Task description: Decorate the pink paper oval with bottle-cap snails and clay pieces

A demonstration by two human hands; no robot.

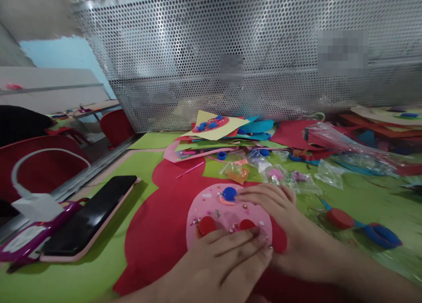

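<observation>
A round pink paper point(200, 208) lies on a larger red paper cutout point(154, 237). Fixed or resting on the pink paper are a blue bottle cap point(230, 193), a red bottle cap point(207, 225) and another red bottle cap point(247, 224), with small colourful bits among them. My left hand point(227, 263) lies flat across the lower part, fingers stretched, partly covering the red caps. On the right side rests my right hand point(280, 211), its fingers extended towards the blue cap. The lower edge of the pink paper is hidden by my hands.
At left lie a phone point(92, 219) and a white charger point(38, 206) on a purple power strip point(28, 243). Small plastic bags point(273, 173) and stacked papers point(217, 125) stand behind. Blue-looped scissors point(382, 236) lie right; a perforated metal panel point(198, 44) rises at the back.
</observation>
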